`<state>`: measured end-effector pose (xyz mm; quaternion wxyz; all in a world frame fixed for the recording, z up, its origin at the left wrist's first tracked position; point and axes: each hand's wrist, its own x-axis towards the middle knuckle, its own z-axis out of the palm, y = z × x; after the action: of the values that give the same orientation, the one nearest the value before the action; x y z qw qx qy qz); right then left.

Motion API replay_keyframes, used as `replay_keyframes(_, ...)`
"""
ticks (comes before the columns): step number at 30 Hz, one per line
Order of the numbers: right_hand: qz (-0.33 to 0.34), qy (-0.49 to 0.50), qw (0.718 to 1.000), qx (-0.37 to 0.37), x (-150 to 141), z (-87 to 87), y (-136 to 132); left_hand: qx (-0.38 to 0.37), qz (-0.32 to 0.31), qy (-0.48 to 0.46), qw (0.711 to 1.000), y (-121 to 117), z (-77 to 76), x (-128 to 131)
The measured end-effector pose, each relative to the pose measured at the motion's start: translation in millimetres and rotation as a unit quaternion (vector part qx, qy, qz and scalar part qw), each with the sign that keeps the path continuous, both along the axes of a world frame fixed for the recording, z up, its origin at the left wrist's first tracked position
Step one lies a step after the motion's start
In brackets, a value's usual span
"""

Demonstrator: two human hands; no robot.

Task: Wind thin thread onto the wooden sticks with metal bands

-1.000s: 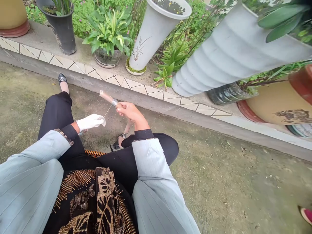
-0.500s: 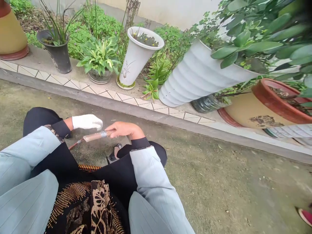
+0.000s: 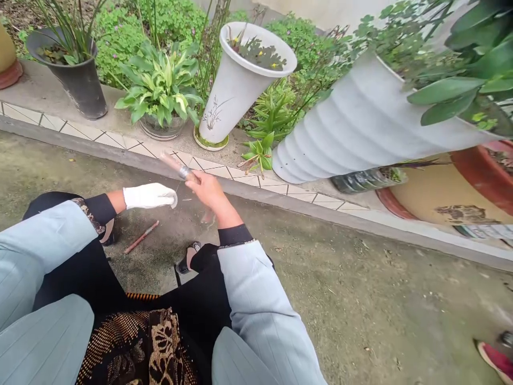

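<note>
My right hand (image 3: pixel 208 190) is bare and closed round a slim stick-like tool (image 3: pixel 176 166) with a metal band; the tool points up and to the left, a little blurred. My left hand (image 3: pixel 149 196) wears a white glove, its fingers drawn together in a pinch close to the tool's lower end. A thin thread seems to run between glove and tool. Below the hands a reddish stick (image 3: pixel 141 237) lies on the concrete ground. I sit with dark trousers and a sandalled foot (image 3: pixel 188 258) in front of me.
A tiled kerb (image 3: pixel 248 182) runs across behind the hands. On it stand a dark pot (image 3: pixel 76 80), a leafy plant (image 3: pixel 162 88), a white cone vase (image 3: pixel 236 80), a large ribbed white pot (image 3: pixel 360 123) and a tan pot (image 3: pixel 452 192). A pink shoe (image 3: pixel 495 358) shows at the lower right.
My right hand has swung the tool from lying level and low to pointing up-left. The gloved left hand stayed at its place. The reddish stick on the ground now shows fully.
</note>
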<state>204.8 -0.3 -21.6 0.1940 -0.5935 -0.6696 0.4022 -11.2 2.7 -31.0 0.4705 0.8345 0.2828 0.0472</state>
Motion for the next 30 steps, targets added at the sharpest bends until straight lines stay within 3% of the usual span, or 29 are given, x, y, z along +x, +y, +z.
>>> replay_keyframes(2, 0.043, -0.156, 0.987, 0.016, 4, 0.4, -7, 0.051, -0.028, 0.019, 0.998, 7, 3.1, -1)
replay_keyframes(4, 0.139, -0.229, 0.963, -0.037, 9, 4.9, -16, 0.067, -0.046, 0.029, 0.996, 12, 6.1, -2)
replay_keyframes(6, 0.28, -0.19, 0.931, -0.138, 16, 11.3, -25, 0.024, -0.075, 0.02, 0.997, 13, 8.3, -2)
replay_keyframes(8, 0.386, -0.051, 0.892, -0.229, 25, 17.7, -33, -0.061, -0.095, -0.01, 0.994, 10, 8.8, 1)
replay_keyframes(10, 0.362, 0.125, 0.888, -0.254, 35, 22.4, -39, -0.15, -0.079, -0.057, 0.984, 6, 7.5, 7)
replay_keyframes(13, 0.166, 0.293, 0.924, -0.182, 48, 23.1, -44, -0.226, -0.024, -0.119, 0.967, 0, 3.9, 15)
replay_keyframes(15, 0.058, 0.322, 0.935, -0.137, 51, 18.6, -44, -0.235, -0.005, -0.111, 0.966, -1, 3.2, 17)
replay_keyframes(18, -0.017, 0.295, 0.949, -0.106, 49, 7.5, -42, -0.193, 0.011, -0.057, 0.979, -1, 6.3, 18)
replay_keyframes(21, -0.029, 0.173, 0.98, -0.092, 40, -2.3, -41, -0.088, -0.009, -0.005, 0.996, -3, 9.9, 18)
replay_keyframes(24, -0.009, -0.04, 0.998, -0.047, 31, -5.7, -41, 0.029, -0.048, 0.064, 0.996, -5, 10.1, 21)
replay_keyframes(27, 0.056, -0.196, 0.978, -0.039, 25, -3.9, -42, 0.085, -0.057, 0.132, 0.986, -7, 9.6, 24)
replay_keyframes(30, 0.176, -0.223, 0.953, -0.106, 24, -1.6, -43, 0.084, -0.063, 0.155, 0.982, -8, 11.5, 25)
